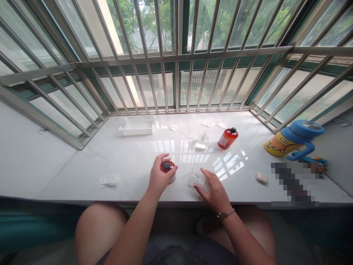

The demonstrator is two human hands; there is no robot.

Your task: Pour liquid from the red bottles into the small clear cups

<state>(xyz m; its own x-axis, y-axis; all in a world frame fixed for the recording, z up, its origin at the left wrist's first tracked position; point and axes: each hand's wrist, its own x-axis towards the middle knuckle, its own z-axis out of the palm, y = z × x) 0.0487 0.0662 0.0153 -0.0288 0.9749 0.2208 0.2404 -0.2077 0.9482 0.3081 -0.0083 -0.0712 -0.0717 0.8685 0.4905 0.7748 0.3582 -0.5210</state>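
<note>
My left hand (pixel 162 173) is wrapped around an upright red bottle (pixel 167 166) with a black cap, near the front of the white counter. To its right stands a small clear glass bottle (pixel 196 178). My right hand (pixel 213 187) is at the right side of this glass bottle, thumb and fingers apart; whether they touch it I cannot tell. Farther back are another clear glass bottle (pixel 202 141) and a second red bottle (pixel 227 138) with a black cap and a pale label.
A white perforated basket (pixel 138 127) sits at the back left. Crumpled tissue (pixel 110 180) lies front left. On the right are a blue and yellow flask (pixel 292 140) and a small pale object (pixel 261 178). Metal window bars (pixel 176 88) border the back of the counter (pixel 132 154).
</note>
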